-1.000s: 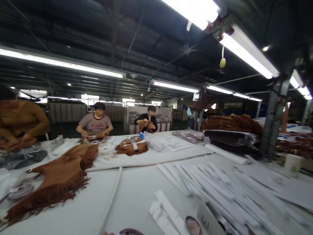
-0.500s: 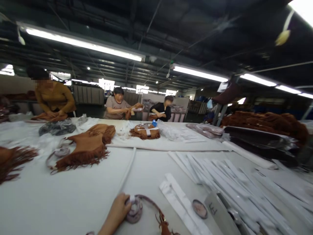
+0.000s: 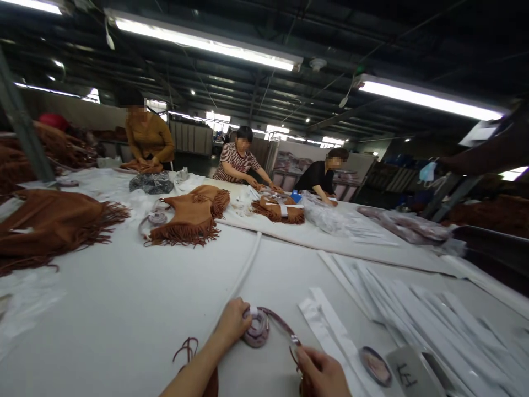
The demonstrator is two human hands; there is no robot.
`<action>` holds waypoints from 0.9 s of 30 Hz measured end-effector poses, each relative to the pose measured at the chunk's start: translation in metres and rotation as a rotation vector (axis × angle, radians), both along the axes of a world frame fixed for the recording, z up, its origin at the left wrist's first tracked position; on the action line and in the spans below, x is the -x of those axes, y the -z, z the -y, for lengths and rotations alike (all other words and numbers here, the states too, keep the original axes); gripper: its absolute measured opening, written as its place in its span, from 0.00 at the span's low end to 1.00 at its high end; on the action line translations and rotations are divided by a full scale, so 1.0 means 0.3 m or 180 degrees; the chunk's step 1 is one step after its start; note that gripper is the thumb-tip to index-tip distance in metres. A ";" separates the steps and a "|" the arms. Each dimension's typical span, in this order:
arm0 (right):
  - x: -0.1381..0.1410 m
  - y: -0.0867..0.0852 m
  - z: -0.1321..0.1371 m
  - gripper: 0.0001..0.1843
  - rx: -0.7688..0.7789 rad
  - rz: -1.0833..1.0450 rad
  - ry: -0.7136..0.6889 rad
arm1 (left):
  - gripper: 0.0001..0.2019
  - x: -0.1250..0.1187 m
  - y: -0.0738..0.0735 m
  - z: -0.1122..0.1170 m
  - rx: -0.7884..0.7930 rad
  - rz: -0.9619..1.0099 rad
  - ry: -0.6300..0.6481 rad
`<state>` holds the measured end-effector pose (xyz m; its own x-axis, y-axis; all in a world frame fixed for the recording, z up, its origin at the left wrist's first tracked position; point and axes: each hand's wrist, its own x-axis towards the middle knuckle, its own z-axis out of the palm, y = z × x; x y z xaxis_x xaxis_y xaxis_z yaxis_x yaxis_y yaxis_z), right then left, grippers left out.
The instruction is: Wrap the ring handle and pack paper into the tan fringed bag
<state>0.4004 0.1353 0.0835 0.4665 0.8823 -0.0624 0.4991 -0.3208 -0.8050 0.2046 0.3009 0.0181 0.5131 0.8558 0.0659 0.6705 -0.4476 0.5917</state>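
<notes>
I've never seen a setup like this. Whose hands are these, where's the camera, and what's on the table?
There is no machine: these are a person's bare hands, seen by one camera worn on the head, looking forward and down. The left hand holds a coiled strap; the right hand is at the strap's trailing length, its exact grip unclear. On the white table lie brown fringed pieces and, to the right, white strips. Three other people work across the table.

The head camera faces forward and down over the table (image 3: 124, 309), hands (image 3: 236, 318) near, dim roof (image 3: 231, 91) seemingly far.
</notes>
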 end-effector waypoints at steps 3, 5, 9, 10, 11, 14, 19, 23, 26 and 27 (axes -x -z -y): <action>0.174 0.029 -0.214 0.24 0.0013 -0.0003 -0.0297 | 0.10 -0.001 0.002 -0.007 0.0006 -0.0029 -0.0018; 0.230 0.055 -0.298 0.21 0.0015 0.0100 -0.0342 | 0.11 -0.002 0.005 -0.010 0.0017 -0.0036 -0.0033; 0.250 0.106 -0.364 0.18 0.0114 0.0301 -0.0264 | 0.11 -0.005 0.015 -0.012 0.0059 -0.0037 -0.0041; 0.249 0.114 -0.371 0.18 0.0154 0.0369 -0.0231 | 0.11 -0.005 0.017 -0.013 0.0069 -0.0039 -0.0045; 0.250 0.119 -0.377 0.18 0.0199 0.0438 -0.0200 | 0.11 -0.005 0.019 -0.013 0.0081 -0.0042 -0.0049; 0.257 0.122 -0.396 0.19 0.0334 0.0626 -0.0149 | 0.12 -0.005 0.020 -0.014 0.0109 -0.0053 -0.0062; 0.266 0.115 -0.424 0.19 0.0564 0.0923 -0.0084 | 0.13 -0.004 0.012 -0.013 0.0146 -0.0053 -0.0046; 0.266 0.111 -0.433 0.17 0.0721 0.1093 -0.0032 | 0.13 -0.003 0.006 -0.010 0.0140 -0.0013 -0.0053; 0.267 0.108 -0.437 0.16 0.0797 0.1192 -0.0001 | 0.13 0.002 0.002 -0.009 0.0140 0.0015 -0.0021; 0.268 0.108 -0.439 0.16 0.0813 0.1221 0.0003 | 0.13 0.004 0.001 -0.009 0.0147 0.0020 -0.0010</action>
